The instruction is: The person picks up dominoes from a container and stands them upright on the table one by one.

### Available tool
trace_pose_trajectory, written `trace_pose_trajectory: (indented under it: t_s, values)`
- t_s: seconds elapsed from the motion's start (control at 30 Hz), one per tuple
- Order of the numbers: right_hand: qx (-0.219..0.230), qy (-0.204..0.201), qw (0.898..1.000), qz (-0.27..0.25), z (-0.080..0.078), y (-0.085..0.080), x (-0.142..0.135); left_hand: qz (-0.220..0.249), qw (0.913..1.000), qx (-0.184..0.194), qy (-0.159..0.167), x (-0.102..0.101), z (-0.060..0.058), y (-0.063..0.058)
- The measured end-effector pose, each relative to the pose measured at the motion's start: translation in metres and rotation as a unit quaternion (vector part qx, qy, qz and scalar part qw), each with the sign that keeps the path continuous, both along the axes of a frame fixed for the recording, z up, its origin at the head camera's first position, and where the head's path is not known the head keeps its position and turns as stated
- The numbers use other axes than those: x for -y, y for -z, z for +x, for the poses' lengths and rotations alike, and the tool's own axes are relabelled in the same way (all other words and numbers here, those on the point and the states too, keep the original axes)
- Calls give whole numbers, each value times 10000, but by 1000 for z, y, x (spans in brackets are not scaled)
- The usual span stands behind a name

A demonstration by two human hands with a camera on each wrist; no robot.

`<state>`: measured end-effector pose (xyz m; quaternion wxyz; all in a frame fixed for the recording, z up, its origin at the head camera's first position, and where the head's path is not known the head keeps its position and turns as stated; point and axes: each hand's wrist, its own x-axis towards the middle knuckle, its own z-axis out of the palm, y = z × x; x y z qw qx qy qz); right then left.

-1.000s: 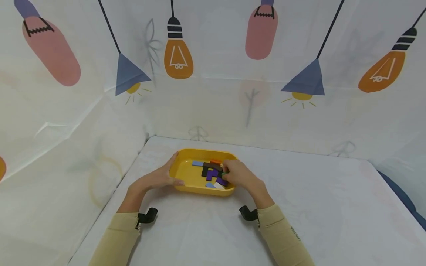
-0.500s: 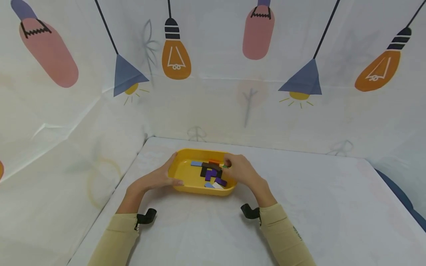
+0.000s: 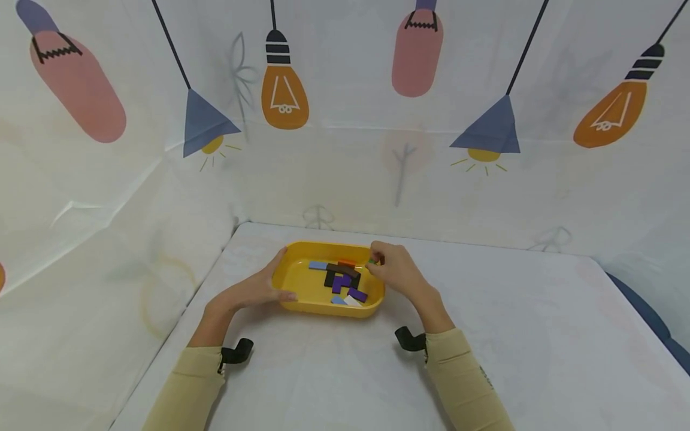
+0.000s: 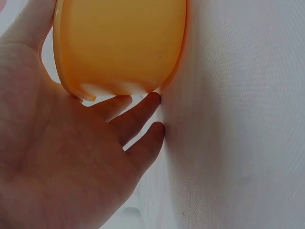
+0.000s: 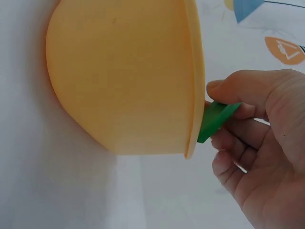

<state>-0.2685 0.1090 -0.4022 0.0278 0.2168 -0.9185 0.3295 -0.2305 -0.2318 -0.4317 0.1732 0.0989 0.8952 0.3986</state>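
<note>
A yellow plastic tray (image 3: 323, 309) stands on the white-covered table with several flat coloured blocks in it. My left hand (image 3: 257, 288) grips the tray's left end, thumb at the near rim and fingers round the outside. In the left wrist view two fingertips (image 4: 153, 98) reach down to the cloth. At the opposite end my right hand (image 3: 400, 269) pinches a green block (image 5: 215, 119) between thumb and fingers, right at the tray's rim. Inside lie a brown curved block (image 3: 343, 270), a purple block (image 3: 358, 294), a white one (image 3: 352, 301) and a light blue one (image 3: 318, 265).
White sheeting printed with lamps and light bulbs (image 3: 284, 96) hangs behind and to the left of the table (image 3: 512, 335). A black wrist mount sits on each sleeve. Something dark blue (image 3: 641, 311) shows past the table's right edge.
My right hand has drawn up and right from among the blocks to the tray's right rim, carrying the green block. My left hand keeps its grip on the tray.
</note>
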Motion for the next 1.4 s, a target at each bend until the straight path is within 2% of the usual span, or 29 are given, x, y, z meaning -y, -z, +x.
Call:
trace_pose_trajectory:
  t_s: [0.2, 0.87, 1.4]
  values:
    - [-31, 26, 9996, -291, -1, -2, -7, 3, 10000, -12, 10, 0, 2, -1]
    - [-268, 576, 9902, -1241, -9, 0, -37, 22, 9999, -112, 78, 2, 0, 1]
    - [-5, 739, 9869, -1436, -22, 16, -57, 121, 9999, -81, 27, 1, 1, 1]
